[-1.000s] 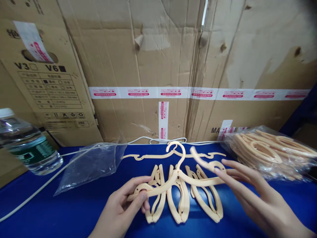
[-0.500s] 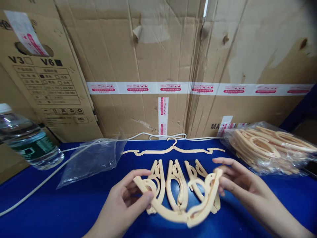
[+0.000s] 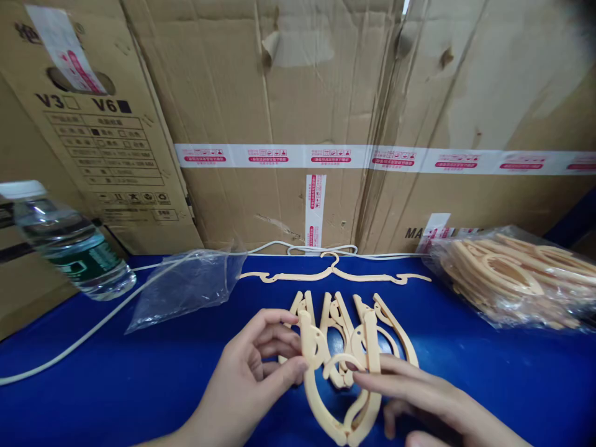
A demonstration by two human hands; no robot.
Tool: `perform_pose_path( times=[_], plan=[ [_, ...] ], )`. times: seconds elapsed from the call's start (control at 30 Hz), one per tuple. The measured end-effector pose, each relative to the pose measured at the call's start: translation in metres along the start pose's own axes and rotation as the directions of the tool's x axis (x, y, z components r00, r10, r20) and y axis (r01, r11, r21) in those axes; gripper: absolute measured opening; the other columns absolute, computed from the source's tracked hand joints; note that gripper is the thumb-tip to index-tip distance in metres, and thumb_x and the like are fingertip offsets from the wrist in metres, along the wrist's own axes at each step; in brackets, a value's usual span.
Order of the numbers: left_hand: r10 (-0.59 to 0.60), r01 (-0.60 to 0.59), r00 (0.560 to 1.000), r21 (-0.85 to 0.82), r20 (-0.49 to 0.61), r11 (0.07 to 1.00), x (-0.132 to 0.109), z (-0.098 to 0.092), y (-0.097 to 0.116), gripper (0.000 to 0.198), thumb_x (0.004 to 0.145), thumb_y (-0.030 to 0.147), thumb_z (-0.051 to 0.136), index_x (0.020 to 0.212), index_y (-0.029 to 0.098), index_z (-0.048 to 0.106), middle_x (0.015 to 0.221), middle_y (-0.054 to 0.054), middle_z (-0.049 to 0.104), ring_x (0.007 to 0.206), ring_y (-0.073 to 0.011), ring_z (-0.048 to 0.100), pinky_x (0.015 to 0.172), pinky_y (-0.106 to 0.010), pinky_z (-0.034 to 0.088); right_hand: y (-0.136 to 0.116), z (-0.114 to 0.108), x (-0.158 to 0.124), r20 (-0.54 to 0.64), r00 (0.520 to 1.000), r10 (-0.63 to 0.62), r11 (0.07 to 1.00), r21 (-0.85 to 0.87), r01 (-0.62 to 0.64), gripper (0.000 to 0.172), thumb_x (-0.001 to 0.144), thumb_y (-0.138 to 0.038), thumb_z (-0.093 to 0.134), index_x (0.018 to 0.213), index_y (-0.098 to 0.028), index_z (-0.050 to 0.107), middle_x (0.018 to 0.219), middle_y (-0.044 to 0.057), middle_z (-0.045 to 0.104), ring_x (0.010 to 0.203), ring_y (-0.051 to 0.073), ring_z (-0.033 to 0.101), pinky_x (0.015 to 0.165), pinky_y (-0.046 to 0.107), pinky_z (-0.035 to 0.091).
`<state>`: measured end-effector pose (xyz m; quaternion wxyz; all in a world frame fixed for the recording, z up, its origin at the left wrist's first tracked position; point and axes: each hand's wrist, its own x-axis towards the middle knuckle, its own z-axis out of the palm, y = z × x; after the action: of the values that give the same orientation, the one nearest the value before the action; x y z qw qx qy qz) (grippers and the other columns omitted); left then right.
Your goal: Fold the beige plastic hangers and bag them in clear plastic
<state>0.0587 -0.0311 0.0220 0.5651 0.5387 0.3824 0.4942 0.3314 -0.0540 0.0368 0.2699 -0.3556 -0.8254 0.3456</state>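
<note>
A cream folding hanger [image 3: 316, 397], bent into a narrow U, hangs above the table. My left hand [image 3: 265, 366] is closed on its left arm, thumb against fingers. My right hand [image 3: 419, 391] reaches across the right arm with fingers stretched; one fingertip touches the small curved hook [image 3: 344, 358], and the thumb is apart, low in view. Behind, several folded hangers lie in a row, among them a middle one [image 3: 342, 310] and a right one [image 3: 395, 323], partly covered by the held hanger. Farther back, an unfolded hanger [image 3: 302, 277] lies spread with its hook upward.
On the right, a clear bag of hangers [image 3: 507, 273] rests on the blue table [image 3: 186, 372]. A crumpled plastic bag [image 3: 186, 285], a white cable [image 3: 69, 366] and a water bottle [image 3: 79, 248] are on the left. Cardboard boxes [image 3: 288, 105] stand along the back.
The held hanger's two arms have swung closer together. My right hand has moved left and down, from the arm's upper end to the hook. The view has shifted slightly.
</note>
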Motion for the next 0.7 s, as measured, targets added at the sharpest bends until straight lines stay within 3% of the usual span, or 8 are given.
perform_pose_path(
  times=[0.13,0.23,0.37,0.5,0.6,0.7],
  plan=[
    [0.044,-0.044,0.999,-0.016,0.006,0.999,-0.007,0.004,0.004,0.021,0.082,0.019,0.074,0.091,0.024,0.056,0.09,0.003,0.068,0.082,-0.0118,0.069,0.07,-0.017,0.056,0.002,-0.002,0.0,0.004,1.0,-0.03,0.998,-0.051,0.03,0.048,0.09,-0.039,0.062,0.138,-0.038,0.053,0.133,0.003,0.062,0.114,0.028,0.063,0.084,0.031,0.06],
    [0.109,-0.12,0.988,0.1,0.108,0.988,-0.01,0.003,0.006,0.015,0.086,0.017,0.07,0.096,0.025,0.063,0.099,0.001,0.068,0.096,-0.0136,0.068,0.084,-0.019,0.056,0.003,-0.002,-0.001,-0.012,0.999,-0.037,0.996,-0.082,0.036,0.05,0.09,-0.036,0.062,0.139,-0.039,0.051,0.137,0.001,0.059,0.118,0.028,0.061,0.089,0.033,0.058],
    [0.192,-0.25,0.939,0.183,0.284,0.951,-0.011,-0.003,0.007,0.028,0.085,0.018,0.07,0.11,0.03,0.068,0.116,-0.002,0.063,0.107,-0.0188,0.066,0.094,-0.028,0.055,0.002,-0.003,-0.001,-0.025,0.998,-0.06,0.991,-0.122,0.057,0.052,0.09,-0.036,0.062,0.141,-0.038,0.049,0.134,0.002,0.061,0.121,0.029,0.058,0.093,0.036,0.056],
    [0.209,-0.322,0.91,0.293,0.357,0.9,-0.013,-0.005,0.007,0.04,0.083,0.022,0.074,0.12,0.034,0.066,0.129,-0.005,0.059,0.122,-0.0251,0.058,0.104,-0.037,0.049,0.002,-0.004,-0.001,-0.006,0.997,-0.081,0.986,-0.149,0.079,0.056,0.09,-0.035,0.063,0.143,-0.038,0.047,0.134,0.002,0.061,0.119,0.029,0.06,0.088,0.033,0.059],
    [0.206,-0.328,0.886,0.247,0.414,0.912,-0.015,-0.002,0.005,0.044,0.088,0.03,0.069,0.13,0.035,0.059,0.145,-0.007,0.045,0.134,-0.0294,0.046,0.109,-0.045,0.043,0.003,-0.004,-0.001,0.002,0.996,-0.091,0.984,-0.157,0.09,0.057,0.09,-0.035,0.063,0.144,-0.038,0.044,0.136,0.002,0.059,0.12,0.029,0.06,0.087,0.033,0.059],
    [0.161,-0.238,0.89,0.134,0.427,0.962,-0.017,0.001,0.0,0.044,0.092,0.038,0.063,0.135,0.034,0.055,0.154,-0.008,0.033,0.136,-0.0314,0.044,0.108,-0.048,0.044,0.003,-0.004,-0.001,0.023,0.994,-0.104,0.982,-0.154,0.106,0.058,0.09,-0.034,0.062,0.144,-0.039,0.043,0.135,0.002,0.06,0.122,0.029,0.058,0.087,0.032,0.059]
  ],
)
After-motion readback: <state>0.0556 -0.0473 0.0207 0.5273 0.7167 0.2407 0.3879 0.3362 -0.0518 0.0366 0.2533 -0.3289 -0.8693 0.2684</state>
